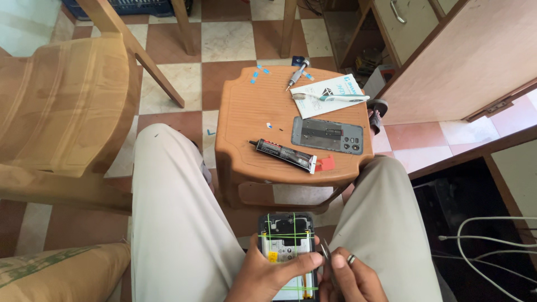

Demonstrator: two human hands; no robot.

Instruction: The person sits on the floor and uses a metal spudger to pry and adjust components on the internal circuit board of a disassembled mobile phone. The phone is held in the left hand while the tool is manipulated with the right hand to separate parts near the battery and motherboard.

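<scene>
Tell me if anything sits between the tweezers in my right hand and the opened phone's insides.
Green rubber bands cross over the opened phone, and the left hand's thumb lies across it just beside the tweezers held by the right hand. Nothing else visible intervenes.

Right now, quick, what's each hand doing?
Left hand: closed around the opened phone, which is bound with green rubber bands.
Right hand: closed, fingers pinching metal tweezers beside the phone.
</scene>
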